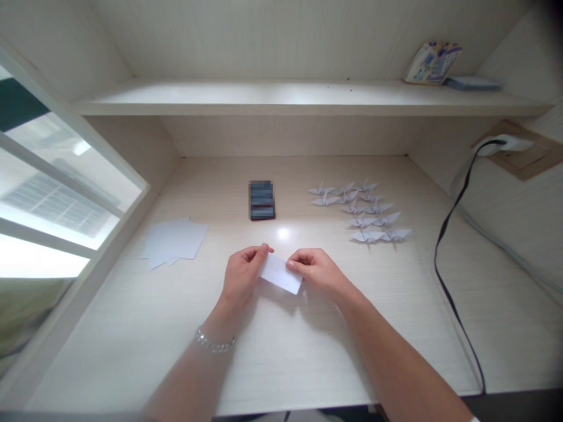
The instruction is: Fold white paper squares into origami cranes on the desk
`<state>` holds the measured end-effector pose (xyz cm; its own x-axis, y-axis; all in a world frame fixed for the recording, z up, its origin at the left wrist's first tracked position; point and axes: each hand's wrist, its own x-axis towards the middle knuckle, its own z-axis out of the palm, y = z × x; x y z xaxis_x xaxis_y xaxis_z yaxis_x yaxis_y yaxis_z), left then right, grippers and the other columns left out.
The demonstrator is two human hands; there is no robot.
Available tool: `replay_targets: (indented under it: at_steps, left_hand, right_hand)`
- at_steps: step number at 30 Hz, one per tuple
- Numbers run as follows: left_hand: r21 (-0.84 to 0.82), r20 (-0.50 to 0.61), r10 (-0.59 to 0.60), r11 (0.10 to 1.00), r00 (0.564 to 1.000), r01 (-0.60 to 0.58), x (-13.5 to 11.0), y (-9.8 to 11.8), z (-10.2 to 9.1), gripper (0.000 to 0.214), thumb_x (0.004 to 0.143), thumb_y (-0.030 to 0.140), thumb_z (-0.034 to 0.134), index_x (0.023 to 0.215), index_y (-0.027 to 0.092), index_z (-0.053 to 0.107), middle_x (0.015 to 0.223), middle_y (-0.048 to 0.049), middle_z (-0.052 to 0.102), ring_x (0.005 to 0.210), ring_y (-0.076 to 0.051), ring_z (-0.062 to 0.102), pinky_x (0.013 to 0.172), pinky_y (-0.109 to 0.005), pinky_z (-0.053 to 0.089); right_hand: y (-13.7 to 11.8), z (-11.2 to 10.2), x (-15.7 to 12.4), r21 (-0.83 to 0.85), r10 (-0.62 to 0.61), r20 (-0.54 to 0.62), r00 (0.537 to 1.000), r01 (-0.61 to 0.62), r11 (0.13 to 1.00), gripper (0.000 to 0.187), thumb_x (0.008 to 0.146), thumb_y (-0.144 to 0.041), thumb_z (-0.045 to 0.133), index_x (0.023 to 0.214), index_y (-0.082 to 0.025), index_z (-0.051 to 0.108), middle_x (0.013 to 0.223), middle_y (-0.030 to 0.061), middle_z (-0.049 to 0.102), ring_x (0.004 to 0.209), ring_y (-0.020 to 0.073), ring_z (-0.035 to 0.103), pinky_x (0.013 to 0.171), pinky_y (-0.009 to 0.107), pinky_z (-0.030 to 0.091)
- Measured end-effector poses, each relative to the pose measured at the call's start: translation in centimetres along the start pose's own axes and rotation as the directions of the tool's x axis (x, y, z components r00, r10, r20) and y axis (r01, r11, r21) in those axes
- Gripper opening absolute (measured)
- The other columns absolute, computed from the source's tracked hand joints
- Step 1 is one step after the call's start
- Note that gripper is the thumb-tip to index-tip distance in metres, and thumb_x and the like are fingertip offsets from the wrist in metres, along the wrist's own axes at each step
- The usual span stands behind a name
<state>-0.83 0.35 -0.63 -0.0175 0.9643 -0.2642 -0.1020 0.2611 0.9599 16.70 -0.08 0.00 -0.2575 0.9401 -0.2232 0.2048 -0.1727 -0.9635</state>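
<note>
A small white sheet of paper (pixel 281 274), folded into a narrow rectangle, is held just above the pale desk (pixel 132 328). My left hand (pixel 241 275) pinches its left end with fingers curled. My right hand (pixel 314 271) pinches the upper right edge. A bracelet sits on my left wrist. Several folded white paper cranes (pixel 363 212) lie in rows at the back right of the desk. A loose stack of blank white sheets (pixel 173 241) rests to the left.
A dark phone-like object (pixel 262 200) lies behind my hands. A black cable (pixel 448 234) runs from a wall socket (pixel 505 143) down the right side of the desk. A shelf (pixel 281 97) above carries a packet (pixel 431 61). A window frame borders the left.
</note>
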Motion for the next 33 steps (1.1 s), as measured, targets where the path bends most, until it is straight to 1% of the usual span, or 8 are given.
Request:
replay_targets:
  at_steps: [4,9,13,19,24,29,31,33]
  left_hand:
    - [0.067,0.098,0.011,0.998,0.995,-0.017,-0.2,0.2,0.0,0.03,0.063,0.039,0.072,0.076,0.012,0.069,0.068,-0.0057,0.066,0.059,-0.014,0.055,0.052,-0.023,0.04]
    - [0.196,0.15,0.042,0.978,0.988,-0.072,-0.7,0.2,0.4,0.027,0.067,0.039,0.069,0.072,0.013,0.069,0.067,-0.0057,0.065,0.06,-0.015,0.055,0.052,-0.023,0.04]
    - [0.232,0.092,0.052,0.97,0.994,-0.072,-0.7,0.3,0.4,0.026,0.064,0.038,0.07,0.069,0.013,0.069,0.064,-0.005,0.065,0.057,-0.014,0.054,0.05,-0.023,0.038]
    - [0.082,-0.049,0.075,0.994,0.996,-0.071,0.0,0.2,-0.4,0.025,0.063,0.036,0.072,0.072,0.012,0.068,0.063,-0.0028,0.064,0.055,-0.012,0.053,0.051,-0.023,0.039]
    - [0.024,-0.084,0.077,0.997,0.994,-0.075,0.2,0.1,-0.7,0.028,0.064,0.036,0.072,0.076,0.012,0.068,0.069,-0.0037,0.065,0.06,-0.013,0.056,0.054,-0.023,0.042]
    - [-0.054,-0.142,0.068,0.996,0.988,-0.076,0.3,0.0,-0.6,0.03,0.065,0.039,0.072,0.078,0.012,0.066,0.07,-0.0018,0.064,0.061,-0.012,0.056,0.057,-0.023,0.045]
    - [-0.072,-0.133,0.055,0.995,0.99,-0.065,0.3,-0.1,-0.4,0.031,0.065,0.04,0.071,0.08,0.013,0.065,0.072,-0.0022,0.064,0.062,-0.012,0.057,0.057,-0.024,0.046]
    - [-0.056,-0.093,0.046,0.997,0.995,-0.051,0.2,-0.1,-0.1,0.031,0.066,0.04,0.07,0.08,0.013,0.065,0.073,-0.003,0.064,0.063,-0.013,0.057,0.057,-0.024,0.046]
  right_hand:
    - [-0.1,-0.1,0.0,-0.063,-0.04,-0.011,0.999,0.039,0.997,0.015,0.075,-0.027,0.056,0.072,-0.015,0.066,0.067,0.0024,0.063,0.06,0.0137,0.053,0.053,0.023,0.038]
    - [-0.6,0.6,-0.1,-0.125,-0.091,-0.035,0.995,0.086,0.988,0.015,0.075,-0.025,0.053,0.076,-0.017,0.066,0.069,0.0018,0.063,0.062,0.0137,0.053,0.054,0.023,0.038]
    - [-0.7,0.6,-0.2,-0.131,-0.068,-0.053,0.996,0.061,0.99,0.012,0.07,-0.019,0.051,0.065,-0.017,0.062,0.059,-0.0012,0.057,0.057,0.012,0.049,0.05,0.021,0.034]
    - [0.2,-0.7,0.1,-0.045,-0.041,-0.043,0.998,0.039,0.998,0.01,0.064,-0.015,0.05,0.059,-0.016,0.059,0.052,-0.0023,0.053,0.051,0.0113,0.046,0.049,0.022,0.033]
    - [0.5,-2.0,0.4,0.027,-0.029,-0.111,0.993,0.032,0.999,0.008,0.064,-0.017,0.053,0.059,-0.016,0.059,0.049,-0.0027,0.052,0.049,0.0109,0.045,0.049,0.023,0.033]
    - [0.0,-2.1,0.5,0.178,0.005,-0.206,0.979,0.032,0.984,0.014,0.07,-0.029,0.06,0.069,-0.016,0.062,0.06,0.001,0.06,0.055,0.0122,0.052,0.052,0.024,0.039]
    - [0.0,-1.4,0.6,0.241,-0.002,-0.158,0.987,0.041,0.97,0.021,0.071,-0.037,0.062,0.077,-0.016,0.064,0.071,0.0031,0.063,0.062,0.0142,0.056,0.054,0.025,0.042]
    - [0.1,-0.8,0.7,0.25,-0.011,-0.14,0.99,0.046,0.967,0.023,0.067,-0.038,0.066,0.074,-0.016,0.063,0.069,0.0025,0.061,0.061,0.0139,0.055,0.054,0.025,0.042]
